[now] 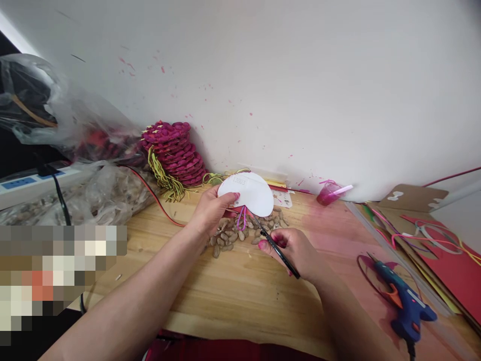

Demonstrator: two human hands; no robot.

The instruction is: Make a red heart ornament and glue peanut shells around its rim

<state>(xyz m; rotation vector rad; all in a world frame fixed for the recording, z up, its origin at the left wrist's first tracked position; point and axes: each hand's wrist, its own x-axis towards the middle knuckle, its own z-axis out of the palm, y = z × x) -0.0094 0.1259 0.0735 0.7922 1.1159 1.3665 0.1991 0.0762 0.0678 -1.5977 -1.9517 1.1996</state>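
Note:
A white rounded card (252,193) is pinched in my left hand (211,209), thumb on its face. From the card's lower edge hangs a loop of pink cord (241,218). My right hand (291,248) is closed round a black tool (280,254), which looks like scissors or tweezers; its metal tip touches or nearly touches the card's lower edge beside the loop. Under both hands, brown shells or seeds (227,240) lie scattered on the wooden table (210,301).
A stack of magenta pieces with yellow-green tassels (176,155) leans at the wall. Plastic bags (108,188) and a power strip (30,183) are left. A pink cup (328,193), blue glue gun (408,301) and red sheets (458,271) are right.

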